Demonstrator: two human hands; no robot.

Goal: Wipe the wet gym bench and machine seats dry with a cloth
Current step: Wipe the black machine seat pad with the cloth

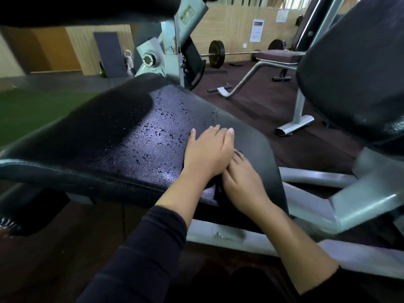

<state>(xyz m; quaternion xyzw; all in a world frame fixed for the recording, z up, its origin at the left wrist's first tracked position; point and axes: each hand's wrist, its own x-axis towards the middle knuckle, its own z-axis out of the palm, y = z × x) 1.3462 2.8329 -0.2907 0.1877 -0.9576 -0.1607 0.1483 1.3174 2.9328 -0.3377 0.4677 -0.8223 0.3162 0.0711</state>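
Both hands lie flat, fingers straight, on the dark cloth (251, 154): left hand (207, 154) farther, right hand (242, 182) nearer. Droplets (161, 132) left on the seat pad (98, 136) risk being missed or smeared.

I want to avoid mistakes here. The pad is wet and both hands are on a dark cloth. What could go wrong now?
1. Droplets lie left of the left hand; strokes kept to the right may miss them.
2. The dark cloth overhangs the pad edge near the right hand and may slip.

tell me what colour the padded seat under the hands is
Black, a pebbled vinyl padded seat beaded with water droplets; the head view shows it best.
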